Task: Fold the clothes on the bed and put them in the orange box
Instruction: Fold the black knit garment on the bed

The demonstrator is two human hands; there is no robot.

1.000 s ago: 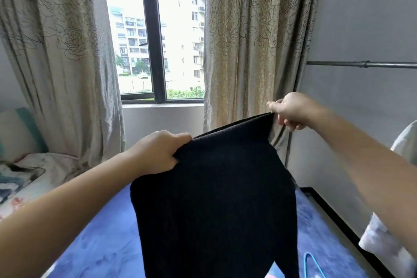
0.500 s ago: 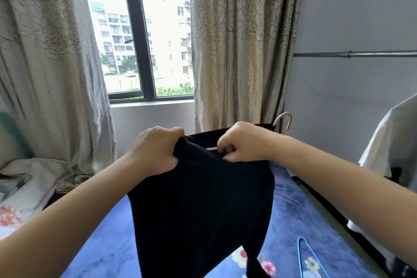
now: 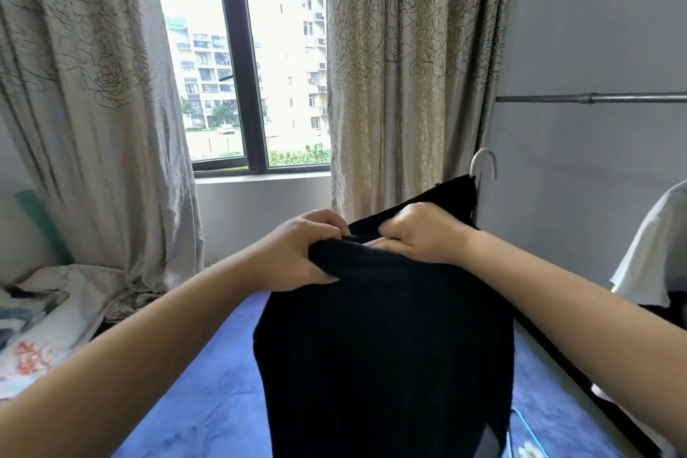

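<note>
A black ribbed knit garment (image 3: 383, 353) hangs in the air above the blue bed cover (image 3: 208, 394), held up by its top edge. My left hand (image 3: 297, 253) grips the left part of that edge with curled fingers. My right hand (image 3: 420, 234) grips the edge just beside it, the two hands nearly touching. A corner of the garment sticks up behind my right hand. The orange box is not in view.
A white hanger hook (image 3: 483, 164) shows behind the garment, and a blue hanger (image 3: 528, 435) lies on the bed at lower right. A metal rail (image 3: 594, 98) crosses the right wall above a white shirt (image 3: 647, 257). Floral bedding (image 3: 41, 323) lies at left, curtains and a window behind.
My right hand has come in from the far right corner of the garment to beside my left hand, doubling the top edge. The garment now hangs narrower.
</note>
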